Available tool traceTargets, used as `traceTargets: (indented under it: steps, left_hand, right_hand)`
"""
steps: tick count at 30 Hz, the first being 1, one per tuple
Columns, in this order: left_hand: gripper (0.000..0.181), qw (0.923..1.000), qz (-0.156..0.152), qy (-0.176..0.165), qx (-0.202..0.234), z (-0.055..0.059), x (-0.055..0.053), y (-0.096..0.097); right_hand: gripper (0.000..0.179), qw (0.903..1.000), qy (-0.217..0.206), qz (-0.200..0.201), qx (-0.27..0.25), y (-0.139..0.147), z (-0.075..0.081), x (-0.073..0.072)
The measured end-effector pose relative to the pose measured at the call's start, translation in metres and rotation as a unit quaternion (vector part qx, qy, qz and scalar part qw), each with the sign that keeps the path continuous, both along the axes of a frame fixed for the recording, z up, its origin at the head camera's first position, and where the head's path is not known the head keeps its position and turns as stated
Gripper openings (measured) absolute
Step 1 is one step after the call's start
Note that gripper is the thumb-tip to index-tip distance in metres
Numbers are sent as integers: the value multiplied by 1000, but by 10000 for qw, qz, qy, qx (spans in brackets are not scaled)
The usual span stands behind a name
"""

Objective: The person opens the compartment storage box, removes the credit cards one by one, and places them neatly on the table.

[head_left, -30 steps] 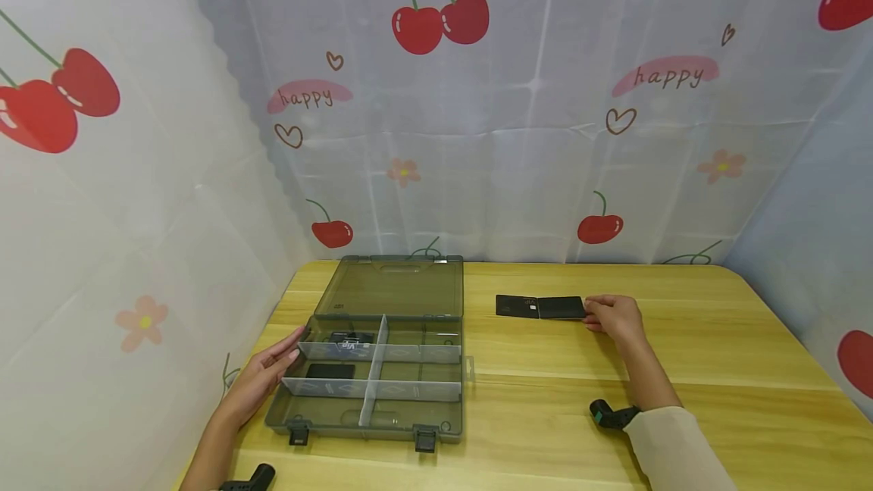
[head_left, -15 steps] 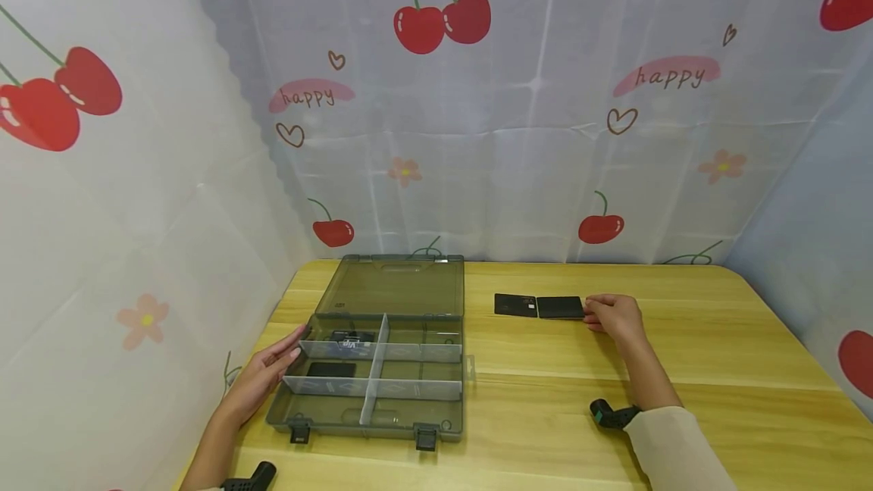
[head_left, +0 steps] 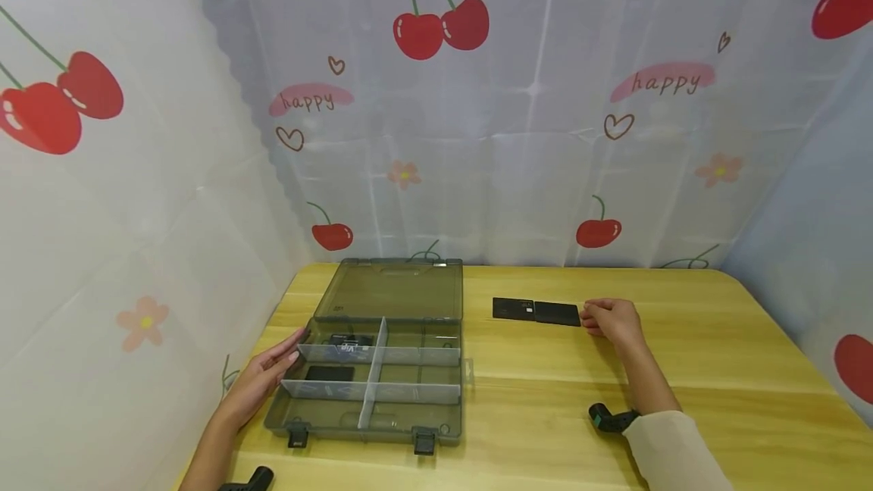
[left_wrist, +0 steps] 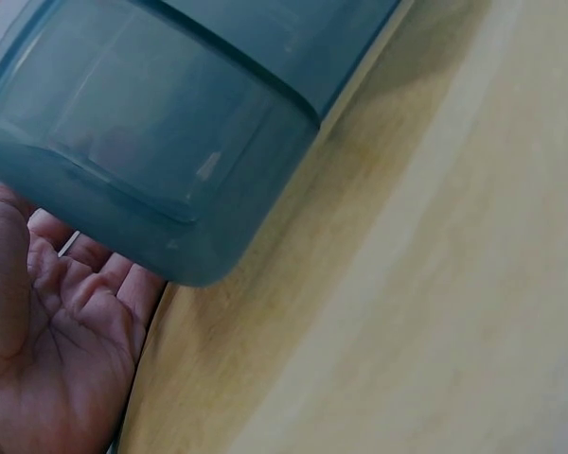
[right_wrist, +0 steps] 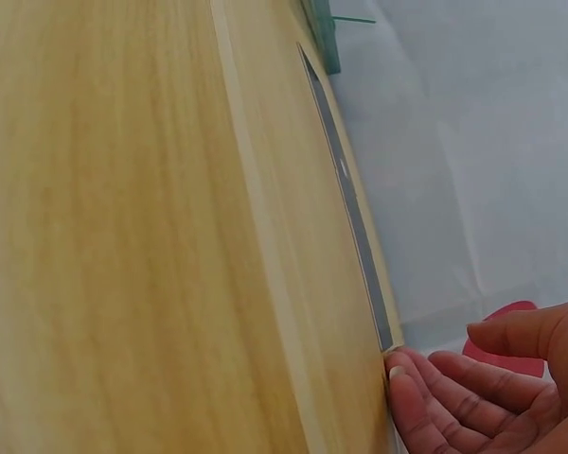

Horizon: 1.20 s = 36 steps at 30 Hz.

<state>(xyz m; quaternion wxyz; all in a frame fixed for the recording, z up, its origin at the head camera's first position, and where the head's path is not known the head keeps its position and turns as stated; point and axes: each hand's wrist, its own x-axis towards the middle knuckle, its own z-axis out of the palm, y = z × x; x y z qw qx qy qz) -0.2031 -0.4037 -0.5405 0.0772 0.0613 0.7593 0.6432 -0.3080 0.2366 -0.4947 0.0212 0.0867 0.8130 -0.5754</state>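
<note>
A translucent grey-green divided box lies with its lid raised back. My left hand rests on its left side with extended fingers; in the left wrist view, the palm shows under a box corner. Two black cards lie end to end right of the box: a VIP card and a plain black card. My right hand's fingertips touch the plain card's right end, and in the right wrist view this hand has its thumb apart from the fingers.
Inside the box, a dark card marked Vip lies in the back left compartment and a black card in the middle left one. Two latches stick out at the front. A cherry-print curtain hangs behind the table.
The two cards have shifted very slightly left, and the plain card has turned a little, its right end nearer me. My left hand stays on the box.
</note>
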Motion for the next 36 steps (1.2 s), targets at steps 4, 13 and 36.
traceTargets:
  steps: [4,13,36]
  left_hand:
    - [58,10000,-5,8,-1,-2,2,-1]
    - [58,10000,-7,8,3,-2,2,-1]
    - [58,9999,42,58,-77,-1,-1,0]
  right_hand:
    - [44,10000,-12,-19,8,-2,1,1]
    - [46,9993,351,55,136,-12,25,4]
    - [41,9912,796,1044,176,-75,66,29]
